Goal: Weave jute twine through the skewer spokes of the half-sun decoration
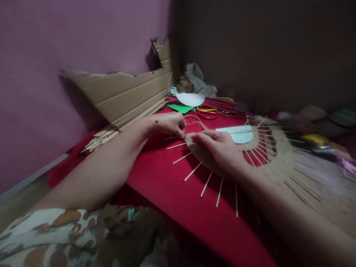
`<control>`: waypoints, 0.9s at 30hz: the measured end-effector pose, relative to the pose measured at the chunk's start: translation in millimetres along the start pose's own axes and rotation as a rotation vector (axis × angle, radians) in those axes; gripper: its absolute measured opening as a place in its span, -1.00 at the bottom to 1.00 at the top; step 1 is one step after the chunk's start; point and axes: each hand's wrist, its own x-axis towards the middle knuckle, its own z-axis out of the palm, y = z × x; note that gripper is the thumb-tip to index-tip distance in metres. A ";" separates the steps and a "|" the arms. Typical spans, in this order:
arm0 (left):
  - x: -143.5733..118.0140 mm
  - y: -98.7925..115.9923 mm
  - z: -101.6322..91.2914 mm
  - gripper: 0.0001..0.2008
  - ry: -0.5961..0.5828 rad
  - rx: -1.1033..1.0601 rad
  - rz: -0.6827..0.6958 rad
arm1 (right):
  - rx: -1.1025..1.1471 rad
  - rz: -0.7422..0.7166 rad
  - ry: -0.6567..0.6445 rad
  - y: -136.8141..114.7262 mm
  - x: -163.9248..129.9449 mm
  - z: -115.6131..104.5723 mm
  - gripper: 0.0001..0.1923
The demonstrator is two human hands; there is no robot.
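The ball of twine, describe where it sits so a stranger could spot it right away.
Follow the torn cardboard sheet leaning on the pink wall to its far right end, in the corner. There the ball of twine sits against crumpled pale cloth, behind a white paper disc. It is the only round, tan, wound thing there.

2 hands [169, 124] [219, 146], 1 woven disc [267, 155], 1 cardboard sheet [122, 96], 1 twine ball [185, 84] — approx. 1 stick pile [101, 138].
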 end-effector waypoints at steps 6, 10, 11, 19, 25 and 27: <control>0.1 -1.5 -1.2 -0.91 -0.033 0.011 0.015 | -0.151 -0.278 -0.122 6.1 -20.8 9.4 -0.82; 1.0 -3.4 -1.1 -0.93 -0.033 -0.005 0.042 | -0.161 -0.273 -0.145 9.5 -22.0 11.0 -0.81; 1.5 -4.5 -1.1 -0.93 -0.038 -0.018 0.048 | -0.168 -0.256 -0.150 9.5 -22.1 11.0 -0.79; 2.7 -15.4 -2.8 -0.94 -0.138 -0.200 0.045 | -0.147 -0.174 -0.185 6.1 -21.8 9.9 -0.73; 0.4 -15.3 -4.2 -0.93 -0.131 -0.235 0.024 | -0.107 -0.088 -0.146 5.9 -24.2 6.9 -0.69; 0.7 -15.4 -4.4 -0.91 -0.129 -0.228 0.022 | -0.099 -0.078 -0.138 5.6 -25.1 6.3 -0.68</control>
